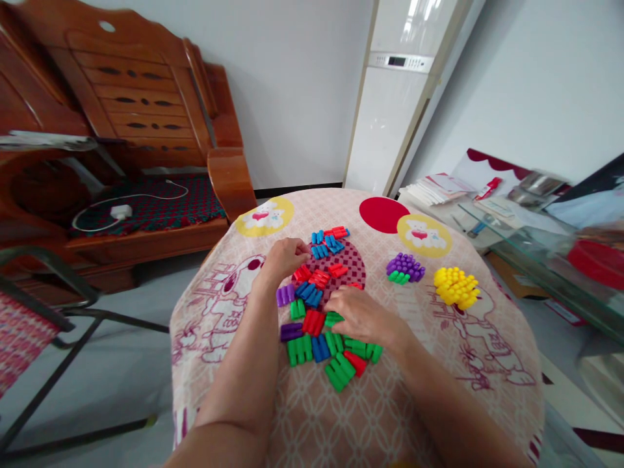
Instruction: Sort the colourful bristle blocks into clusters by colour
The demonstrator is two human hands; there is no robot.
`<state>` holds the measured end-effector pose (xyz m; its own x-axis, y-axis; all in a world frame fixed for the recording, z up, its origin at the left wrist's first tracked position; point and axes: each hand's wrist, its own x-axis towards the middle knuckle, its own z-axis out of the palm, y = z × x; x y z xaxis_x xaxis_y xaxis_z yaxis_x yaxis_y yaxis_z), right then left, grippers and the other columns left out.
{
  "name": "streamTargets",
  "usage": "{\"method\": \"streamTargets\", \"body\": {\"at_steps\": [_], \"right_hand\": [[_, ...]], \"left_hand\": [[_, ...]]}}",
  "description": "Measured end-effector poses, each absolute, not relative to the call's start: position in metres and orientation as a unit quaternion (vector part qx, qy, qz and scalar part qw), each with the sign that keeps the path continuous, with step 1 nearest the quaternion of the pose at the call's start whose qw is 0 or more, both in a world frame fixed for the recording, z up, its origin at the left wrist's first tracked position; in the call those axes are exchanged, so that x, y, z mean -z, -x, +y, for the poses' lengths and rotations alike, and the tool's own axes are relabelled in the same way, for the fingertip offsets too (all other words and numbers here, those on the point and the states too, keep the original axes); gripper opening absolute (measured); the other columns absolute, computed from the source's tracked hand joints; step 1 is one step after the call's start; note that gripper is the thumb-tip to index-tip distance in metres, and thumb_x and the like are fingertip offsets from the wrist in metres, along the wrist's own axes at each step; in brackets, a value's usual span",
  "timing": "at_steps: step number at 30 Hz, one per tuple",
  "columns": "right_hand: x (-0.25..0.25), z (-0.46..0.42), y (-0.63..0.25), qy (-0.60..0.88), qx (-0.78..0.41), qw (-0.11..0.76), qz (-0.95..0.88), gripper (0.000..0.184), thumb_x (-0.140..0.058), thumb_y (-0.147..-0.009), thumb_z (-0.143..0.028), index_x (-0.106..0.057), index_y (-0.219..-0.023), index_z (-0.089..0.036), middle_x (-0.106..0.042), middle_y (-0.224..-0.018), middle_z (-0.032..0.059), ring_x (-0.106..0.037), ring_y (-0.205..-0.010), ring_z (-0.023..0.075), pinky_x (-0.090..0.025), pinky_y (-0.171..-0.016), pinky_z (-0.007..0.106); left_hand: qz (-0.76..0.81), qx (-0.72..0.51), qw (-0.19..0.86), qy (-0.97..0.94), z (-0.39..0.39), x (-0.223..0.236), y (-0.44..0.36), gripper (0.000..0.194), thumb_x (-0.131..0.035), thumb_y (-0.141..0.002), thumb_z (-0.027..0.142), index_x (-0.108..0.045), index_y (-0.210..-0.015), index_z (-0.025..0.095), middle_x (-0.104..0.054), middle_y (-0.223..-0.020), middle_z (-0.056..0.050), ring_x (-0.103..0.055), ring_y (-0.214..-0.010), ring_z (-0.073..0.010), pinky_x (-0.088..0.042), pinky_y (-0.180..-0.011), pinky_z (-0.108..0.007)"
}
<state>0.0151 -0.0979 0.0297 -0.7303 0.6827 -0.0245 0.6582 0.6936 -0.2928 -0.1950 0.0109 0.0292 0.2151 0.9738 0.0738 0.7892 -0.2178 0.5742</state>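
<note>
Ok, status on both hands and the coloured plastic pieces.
Left hand beside blue ribbed plastic pieces. Right hand at a green ribbed plastic piece, grip unclear. Red ribbed plastic pieces between the hands.

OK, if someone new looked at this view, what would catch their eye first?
Probably the bright yellow cluster on the right side of the round table. Next, the scattered pieces in red, blue, green and purple at mid-table, with the left hand and right hand among them. Between those groups sits a purple cluster.
</note>
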Motion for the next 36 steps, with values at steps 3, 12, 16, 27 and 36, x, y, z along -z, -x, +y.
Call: {"method": "streamTargets", "body": {"at_steps": [3,12,16,27,36], "right_hand": [[-0.029,-0.093,-0.014,0.456,-0.099,0.065,-0.882,0.01,-0.058,-0.088,-0.017,-0.066,-0.094,-0.016,-0.066,-0.093,0.0078,-0.059,-0.093,0.0197,-0.04,-0.082,0.03],[-0.018,-0.077,-0.02,0.549,-0.073,0.169,-0.816,0.023,-0.054,-0.087,-0.014,-0.066,-0.106,-0.018,-0.067,-0.105,0.0092,-0.058,-0.099,0.0209,-0.042,-0.086,0.031],[-0.015,-0.077,-0.02,0.541,-0.069,0.167,-0.822,0.021,-0.055,-0.088,-0.016,-0.066,-0.105,-0.018,-0.067,-0.105,0.0091,-0.059,-0.099,0.021,-0.042,-0.087,0.031],[-0.044,-0.076,-0.045,0.664,0.047,0.096,-0.74,0.019,-0.05,-0.088,-0.015,-0.067,-0.097,-0.017,-0.07,-0.095,0.0114,-0.063,-0.089,0.0208,-0.043,-0.076,0.028],[-0.058,-0.068,-0.099,0.751,0.06,-0.056,-0.655,0.024,-0.05,-0.084,-0.01,-0.071,-0.095,-0.014,-0.072,-0.095,0.017,-0.068,-0.091,0.0266,-0.045,-0.071,0.031]], "left_hand": [[0.592,-0.22,0.211,-0.746,0.011,-0.029,0.196,0.022,-0.061,-0.075,0.026,-0.074,-0.089,0.015,-0.074,-0.077,-0.006,-0.067,-0.073,-0.0182,-0.046,-0.066,-0.025],[0.6,-0.201,0.189,-0.751,0.011,-0.032,0.198,0.021,-0.06,-0.075,0.025,-0.074,-0.089,0.016,-0.074,-0.081,-0.005,-0.065,-0.072,-0.0169,-0.045,-0.065,-0.024],[0.594,-0.158,0.216,-0.758,0.01,-0.034,0.208,0.018,-0.065,-0.072,0.027,-0.073,-0.082,0.016,-0.073,-0.077,-0.005,-0.065,-0.071,-0.0175,-0.045,-0.062,-0.024],[0.599,-0.104,0.215,-0.764,0.011,-0.032,0.215,0.021,-0.07,-0.065,0.026,-0.075,-0.084,0.02,-0.073,-0.075,-0.001,-0.065,-0.071,-0.0161,-0.043,-0.059,-0.021],[0.612,-0.092,0.234,-0.75,0.01,-0.032,0.217,0.021,-0.068,-0.068,0.023,-0.075,-0.087,0.018,-0.073,-0.074,-0.003,-0.065,-0.067,-0.0161,-0.045,-0.059,-0.021]]}}
